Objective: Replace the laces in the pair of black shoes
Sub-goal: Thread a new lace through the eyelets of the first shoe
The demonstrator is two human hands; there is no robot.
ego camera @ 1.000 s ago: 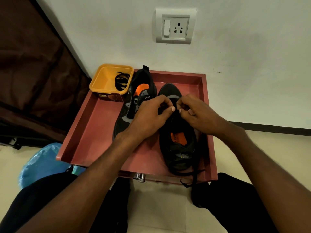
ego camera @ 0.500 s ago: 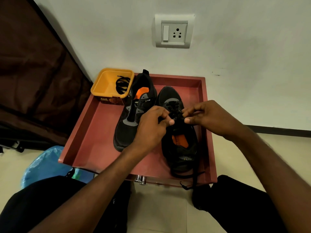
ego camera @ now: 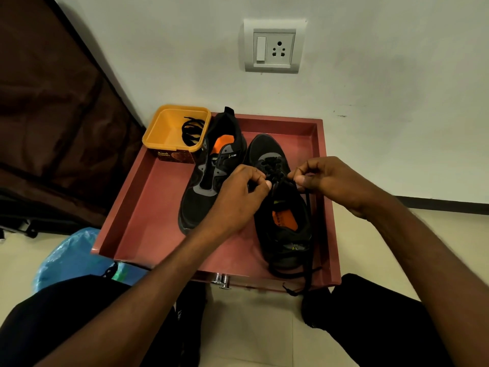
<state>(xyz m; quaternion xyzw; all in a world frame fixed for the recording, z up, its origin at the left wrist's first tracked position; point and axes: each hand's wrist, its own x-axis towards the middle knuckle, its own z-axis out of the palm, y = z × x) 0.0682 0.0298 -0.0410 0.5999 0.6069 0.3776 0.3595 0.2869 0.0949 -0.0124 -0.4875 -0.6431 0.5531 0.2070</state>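
Both hands at frame center over the right shoe [ego camera: 280, 207] in the red tray [ego camera: 148, 207]. My left hand [ego camera: 238, 197] and right hand [ego camera: 328, 181] each pinch the black lace [ego camera: 308, 221]. Other shoe [ego camera: 209, 181] just left, unlaced. Spare lace [ego camera: 191, 132] in yellow tub [ego camera: 169, 136], upper left.

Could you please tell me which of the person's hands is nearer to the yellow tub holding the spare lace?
The left. The left hand works over the shoes in the red tray, below and right of the yellow tub. The right hand is farther right, beyond the laced shoe.
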